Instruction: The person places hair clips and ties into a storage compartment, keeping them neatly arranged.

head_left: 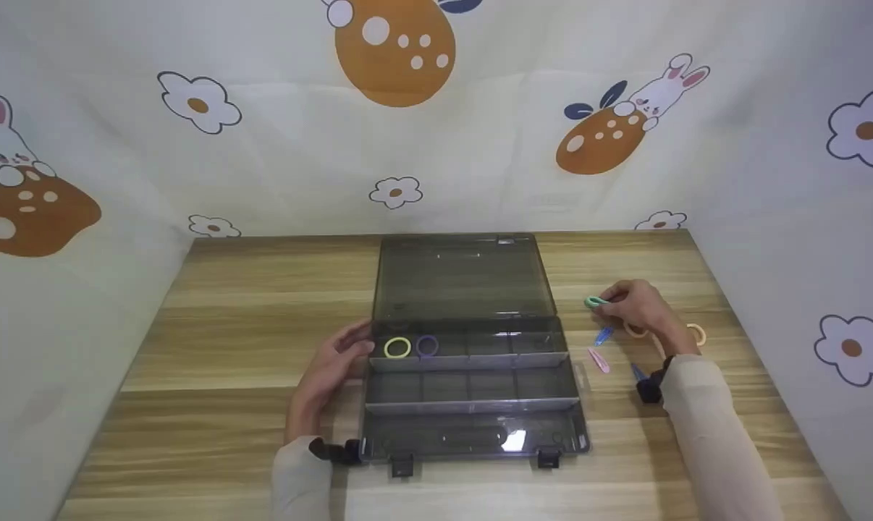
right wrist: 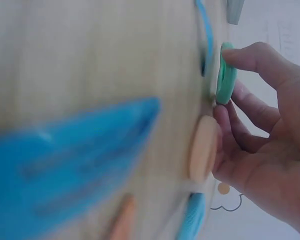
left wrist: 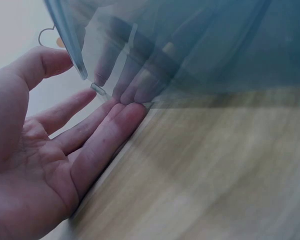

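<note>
On the table lies an opened dark see-through compartment box (head_left: 473, 401), its lid (head_left: 465, 278) folded back. A yellow hair tie (head_left: 386, 348) and a purple hair tie (head_left: 436, 347) lie in its back row. My left hand (head_left: 333, 365) touches the box's left side, fingers fairly straight in the left wrist view. Right of the box, my right hand (head_left: 640, 305) pinches a green hair tie (right wrist: 227, 80) between thumb and fingers. Beneath that hand is a peach hair tie (right wrist: 202, 150), partly hidden in the head view.
Near the right hand lie a blue hair clip (head_left: 604, 335), a pink hair clip (head_left: 599, 360) and another blue clip (head_left: 638, 372) by the wrist. A second peach hair tie (head_left: 699, 335) sits farther right. Patterned cloth (head_left: 480, 159) hangs around the table.
</note>
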A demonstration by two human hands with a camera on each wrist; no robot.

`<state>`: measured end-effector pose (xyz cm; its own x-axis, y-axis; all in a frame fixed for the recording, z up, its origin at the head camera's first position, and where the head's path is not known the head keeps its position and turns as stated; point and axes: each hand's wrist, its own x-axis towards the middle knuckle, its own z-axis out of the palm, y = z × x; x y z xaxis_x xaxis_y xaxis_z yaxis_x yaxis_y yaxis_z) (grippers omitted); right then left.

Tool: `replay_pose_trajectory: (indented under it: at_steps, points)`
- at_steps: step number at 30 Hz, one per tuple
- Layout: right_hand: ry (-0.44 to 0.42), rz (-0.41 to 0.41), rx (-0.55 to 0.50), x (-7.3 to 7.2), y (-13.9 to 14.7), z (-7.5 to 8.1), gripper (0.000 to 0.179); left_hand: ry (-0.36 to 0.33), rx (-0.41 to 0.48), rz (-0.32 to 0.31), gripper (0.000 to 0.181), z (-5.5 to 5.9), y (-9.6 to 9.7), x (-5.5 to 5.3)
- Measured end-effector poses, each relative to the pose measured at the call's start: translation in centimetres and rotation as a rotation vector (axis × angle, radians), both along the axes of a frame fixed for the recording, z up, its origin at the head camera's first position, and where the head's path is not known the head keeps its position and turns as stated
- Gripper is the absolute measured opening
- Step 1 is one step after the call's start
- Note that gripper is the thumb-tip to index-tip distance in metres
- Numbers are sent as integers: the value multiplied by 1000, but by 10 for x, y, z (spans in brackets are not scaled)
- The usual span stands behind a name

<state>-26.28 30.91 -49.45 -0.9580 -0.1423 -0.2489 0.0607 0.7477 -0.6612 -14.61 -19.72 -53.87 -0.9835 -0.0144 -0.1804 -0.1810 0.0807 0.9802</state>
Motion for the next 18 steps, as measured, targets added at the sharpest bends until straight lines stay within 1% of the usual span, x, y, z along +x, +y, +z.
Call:
replay_pose_trajectory:
  at_steps: [3,7,10,14,18]
  points:
    - [0,13,-6,0,-2,7,30,1,-5,1,52,0,0,-1]
    - [52,19,-9,1,-11,16,28,2,-1,-1,52,1,1,-1]
    - [91,34,-13,3,-18,22,30,-1,5,2,51,1,2,-1]
    - [113,53,-38,7,-27,32,33,-4,9,3,51,1,2,-1]
    - [169,69,-68,12,-39,43,30,-4,12,1,52,1,1,-1]
